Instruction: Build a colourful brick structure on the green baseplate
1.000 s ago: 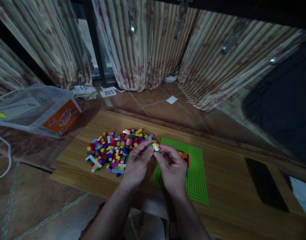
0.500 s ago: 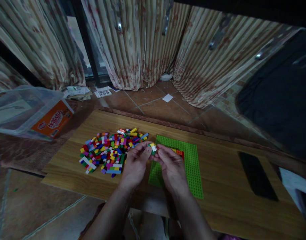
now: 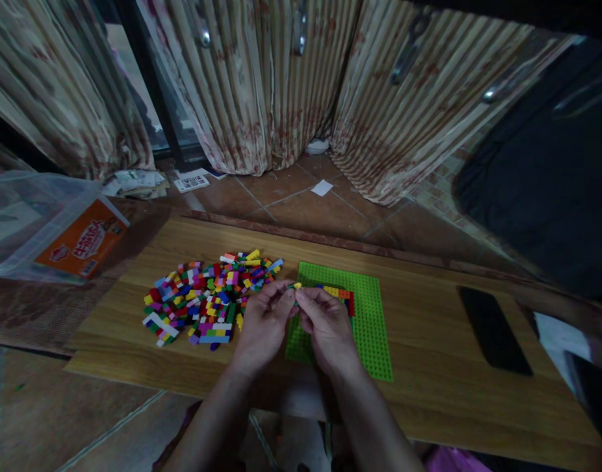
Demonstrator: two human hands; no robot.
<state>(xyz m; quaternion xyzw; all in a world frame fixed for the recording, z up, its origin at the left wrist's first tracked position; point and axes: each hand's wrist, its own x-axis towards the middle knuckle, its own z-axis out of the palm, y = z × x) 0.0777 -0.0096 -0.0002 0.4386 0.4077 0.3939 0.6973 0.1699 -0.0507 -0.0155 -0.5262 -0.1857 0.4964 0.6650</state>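
Observation:
My left hand point(image 3: 267, 321) and my right hand point(image 3: 326, 322) meet fingertip to fingertip over the left part of a green studded baseplate point(image 3: 372, 328). Pinched between them are small toy building bricks point(image 3: 296, 286), with yellow and green showing; the fingers cover most of them. Behind my right hand, red, orange, yellow and blue bricks point(image 3: 344, 294) sit on the baseplate, partly hidden. To the left of my left hand lies a loose pile of many-coloured building bricks point(image 3: 207, 295).
The wooden table point(image 3: 419, 367) carries a black phone-like slab point(image 3: 495, 331) and white paper point(image 3: 561, 341) at the right. A clear plastic tub point(image 3: 40, 223) with an orange label stands at the left. Curtains point(image 3: 242, 98) hang beyond the tiled floor.
The view has shifted slightly, so most things appear further left. My fingers have closed in around the held bricks, hiding the white part that showed before.

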